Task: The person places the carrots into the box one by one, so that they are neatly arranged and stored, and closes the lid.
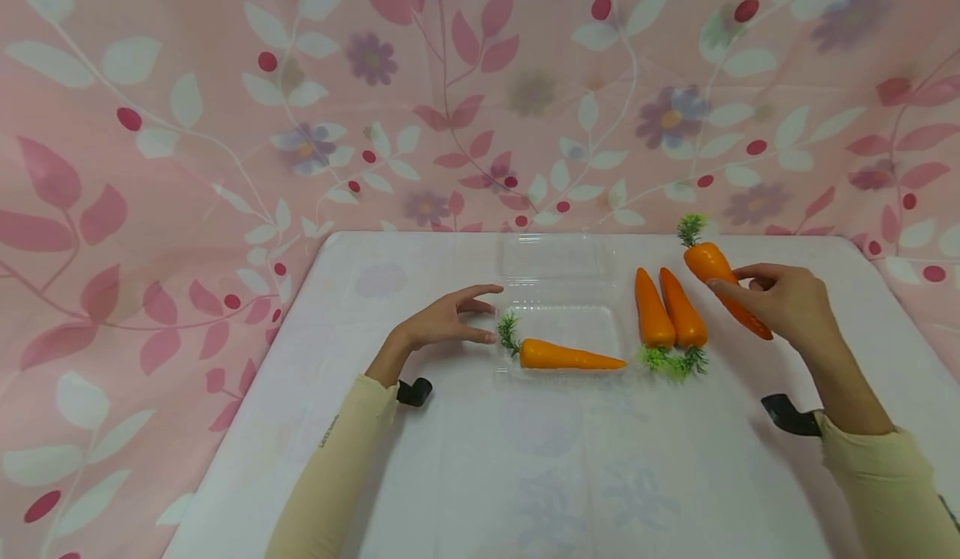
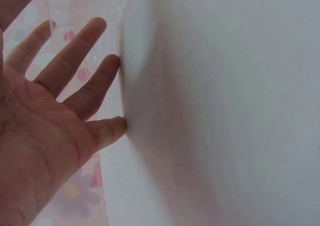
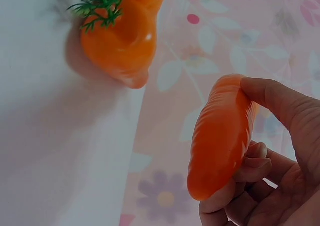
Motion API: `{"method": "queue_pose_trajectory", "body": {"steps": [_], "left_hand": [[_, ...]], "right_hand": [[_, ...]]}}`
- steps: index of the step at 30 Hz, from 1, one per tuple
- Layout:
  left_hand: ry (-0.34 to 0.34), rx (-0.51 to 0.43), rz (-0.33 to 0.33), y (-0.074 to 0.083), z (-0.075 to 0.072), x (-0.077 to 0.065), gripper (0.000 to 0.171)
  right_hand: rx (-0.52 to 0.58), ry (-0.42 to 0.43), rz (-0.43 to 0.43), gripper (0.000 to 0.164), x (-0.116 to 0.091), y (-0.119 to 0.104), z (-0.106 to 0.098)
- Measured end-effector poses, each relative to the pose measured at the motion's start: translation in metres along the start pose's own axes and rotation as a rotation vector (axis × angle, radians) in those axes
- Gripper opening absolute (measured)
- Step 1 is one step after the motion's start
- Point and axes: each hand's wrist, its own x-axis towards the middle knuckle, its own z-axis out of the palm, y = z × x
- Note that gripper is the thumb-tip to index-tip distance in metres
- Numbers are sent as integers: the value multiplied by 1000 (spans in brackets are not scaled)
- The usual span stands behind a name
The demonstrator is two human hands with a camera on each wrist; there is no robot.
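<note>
My right hand (image 1: 787, 299) pinches a carrot (image 1: 708, 262) between thumb and fingers, its green top pointing away to the back left. In the right wrist view the tapered end of this carrot (image 3: 220, 141) faces the camera. My left hand (image 1: 446, 320), fingers spread, is at the left edge of a clear plastic box (image 1: 558, 320); whether it touches the box I cannot tell. Inside that box one carrot (image 1: 566, 356) lies sideways, leaves to the left. The left wrist view shows the palm (image 2: 40, 131) with nothing held.
Two more carrots (image 1: 654, 313) lie side by side right of the box, leafy ends toward me. The box's transparent lid (image 1: 553, 255) lies folded back behind it. A white cloth covers the table (image 1: 525, 476); a pink floral curtain (image 1: 480, 84) hangs behind.
</note>
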Motion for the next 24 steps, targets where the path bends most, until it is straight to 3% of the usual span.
{"method": "queue_pose_trajectory", "body": {"steps": [12,24], "left_hand": [[-5,-1,4,1,0,1,86],[-2,-5,12,-1,-1,1,86]], "right_hand": [[29,-2,-40,75,2,-20,12],[51,-26,-104,65,1,-41,22]]}}
